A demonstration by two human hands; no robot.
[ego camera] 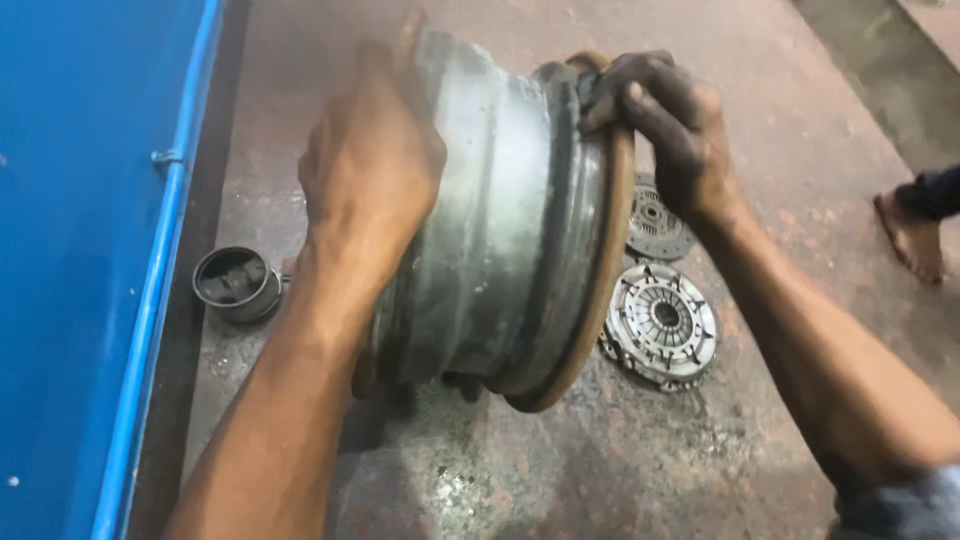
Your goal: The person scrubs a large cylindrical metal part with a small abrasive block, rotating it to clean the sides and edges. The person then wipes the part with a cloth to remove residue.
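Floor (700, 80): stained, pitted concrete, reddish-grey, taking up most of the view and carrying everything else.
Panel (70, 250): big bright blue metal surface down the left side, with a rounded rim running along its edge, right next to the floor stuff.
Rim (510, 230): bare steel wheel rim, dull grey and pretty grimy, rusty-brown along its outer lips. It sits dead centre, stood up on edge and tilted a bit, its bottom down at the floor. Both hands are on it.
Left hand (370, 170): laid over the near-left lip of the rim, fingers curled round the edge, so it's clasping the rim; the fingertips are hidden behind the metal.
Right hand (670, 130): dark with grease, clamped onto the top of the far-right lip of the rim, fingers hooked over it.
Pressure plate (662, 322): round clutch cover with spring fingers fanning out from the middle, flat on the floor just right of the rim's lower edge.
Clutch disc (655, 222): smaller round disc lying just above the pressure plate, partly hidden behind the rim.
Mount (235, 282): short dark cylinder part, on the floor near the blue panel, well left of the rim.
Foot (912, 235): another person's bare foot at the far right edge, well apart from the hands.
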